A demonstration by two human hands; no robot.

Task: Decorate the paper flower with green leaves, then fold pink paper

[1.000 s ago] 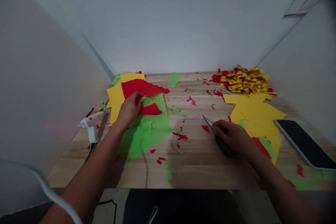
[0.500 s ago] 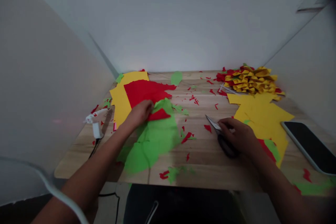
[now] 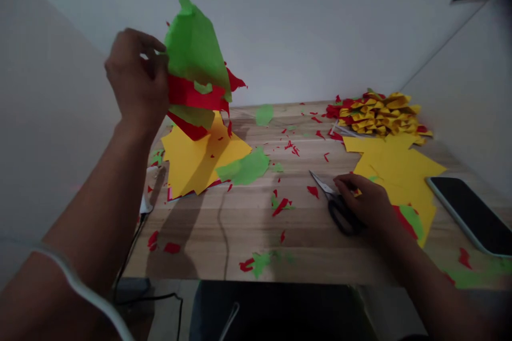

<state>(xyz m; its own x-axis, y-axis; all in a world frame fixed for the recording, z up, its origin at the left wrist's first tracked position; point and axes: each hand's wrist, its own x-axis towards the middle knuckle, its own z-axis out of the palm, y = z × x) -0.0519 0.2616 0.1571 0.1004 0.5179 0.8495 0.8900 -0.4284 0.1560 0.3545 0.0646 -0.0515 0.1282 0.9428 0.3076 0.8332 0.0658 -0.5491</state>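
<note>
My left hand [image 3: 140, 77] is raised above the left side of the table, its fingers closed on a bunch of green and red paper sheets [image 3: 196, 48]. The sheets hang over a stack of yellow paper [image 3: 188, 165]. Lower right, my right hand [image 3: 366, 200] rests on the tabletop, fingers curled at a pair of scissors [image 3: 340, 210] with black handles. The slightly parted blades point up and to the left. A small red scrap [image 3: 312, 192] lies by the blade tips. A loose green piece [image 3: 248, 167] overlaps the yellow stack's right edge.
Crumpled yellow and red paper [image 3: 380, 114] is heaped at the back right. Below it lie yellow sheets [image 3: 400, 165] and a phone [image 3: 472, 213]. Small red and green scraps dot the wooden table [image 3: 248, 234]. My left forearm mostly hides a white glue gun [image 3: 146, 204]. A pale cable [image 3: 80, 285] crosses lower left.
My left hand has lifted the green and red paper off the table, up and to the left. This uncovers yellow sheets and bare wood. My right hand and the scissors stay nearly in place.
</note>
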